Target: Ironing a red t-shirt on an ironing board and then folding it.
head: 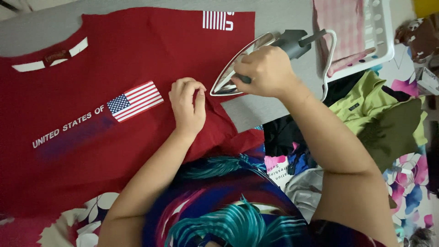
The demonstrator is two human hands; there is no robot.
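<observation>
Seen from above, looking down over two bare forearms. Right hand [267,71] wrapped tight around the dark handle of a clothes iron [256,57], fingers fully closed, with the iron tipped up on its side so the shiny pointed soleplate faces left, clear of the cloth. Left hand [187,103] resting knuckles-up on a red T-shirt [91,151], fingers curled in loosely and thumb tucked close, pressing or pinching the fabric just beside the iron's tip (whether a fold is actually gripped cannot be told). Shirt spread flat across a grey ironing surface [274,16], neckline toward the upper left, a small flag patch [135,100] and white lettering just left of the left hand. Bare grey padding showing under the iron. To the right, a white plastic basket [382,32] with pink cloth inside, and below it a loose pile of clothes [379,119] in olive green, black and grey on a flowered sheet.
</observation>
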